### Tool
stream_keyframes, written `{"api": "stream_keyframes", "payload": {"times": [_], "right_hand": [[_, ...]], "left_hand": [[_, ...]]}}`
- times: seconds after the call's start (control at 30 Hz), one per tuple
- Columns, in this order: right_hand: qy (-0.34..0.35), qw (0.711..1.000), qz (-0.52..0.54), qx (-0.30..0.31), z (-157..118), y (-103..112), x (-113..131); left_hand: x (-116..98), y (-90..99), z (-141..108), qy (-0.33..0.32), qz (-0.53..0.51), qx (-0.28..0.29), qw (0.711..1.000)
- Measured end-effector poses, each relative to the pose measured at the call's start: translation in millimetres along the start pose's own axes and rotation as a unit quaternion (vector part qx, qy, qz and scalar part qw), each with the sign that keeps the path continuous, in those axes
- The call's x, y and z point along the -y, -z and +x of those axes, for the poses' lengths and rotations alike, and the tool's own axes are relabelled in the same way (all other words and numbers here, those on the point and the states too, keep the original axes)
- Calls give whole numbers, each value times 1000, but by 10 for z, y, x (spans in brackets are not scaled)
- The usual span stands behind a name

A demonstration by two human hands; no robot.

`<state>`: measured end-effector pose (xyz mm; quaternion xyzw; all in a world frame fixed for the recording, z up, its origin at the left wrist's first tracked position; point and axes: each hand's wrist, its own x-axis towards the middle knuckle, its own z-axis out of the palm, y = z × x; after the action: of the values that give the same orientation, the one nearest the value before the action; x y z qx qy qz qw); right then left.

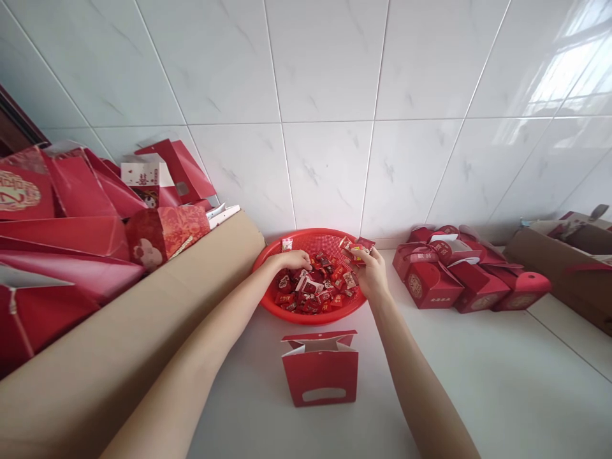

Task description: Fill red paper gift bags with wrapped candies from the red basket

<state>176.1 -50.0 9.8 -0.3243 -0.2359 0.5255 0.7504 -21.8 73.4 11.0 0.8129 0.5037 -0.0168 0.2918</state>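
A red plastic basket (313, 320) holds many small wrapped candies (310, 287), mostly red with some white. My left hand (292, 260) reaches over its left side, fingers curled down at the candies; whatever lies between the fingertips is hidden. At the right rim, my right hand (371, 271) is closed around several wrapped candies (358, 250), which stick out past the fingers. Between my forearms, in front of the basket, a red paper gift bag (321, 377) stands upright with its top open and a pale oval window in its front.
On the left, a large cardboard box (191, 287) is heaped with red gift bags (86, 185). Several closed red gift boxes (433, 280) stand together to the right of the basket. Another cardboard box (564, 261) sits at the far right. A tiled wall (329, 159) rises behind.
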Motion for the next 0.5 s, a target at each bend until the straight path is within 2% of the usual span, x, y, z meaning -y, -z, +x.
{"api": "stream_keyframes", "payload": {"times": [0.27, 0.5], "right_hand": [[-4, 1000, 1, -5, -2, -18, 10], [-5, 1000, -3, -4, -12, -29, 20]], "left_hand": [[132, 67, -79, -54, -151, -13, 987], [206, 83, -140, -59, -155, -41, 985]]}}
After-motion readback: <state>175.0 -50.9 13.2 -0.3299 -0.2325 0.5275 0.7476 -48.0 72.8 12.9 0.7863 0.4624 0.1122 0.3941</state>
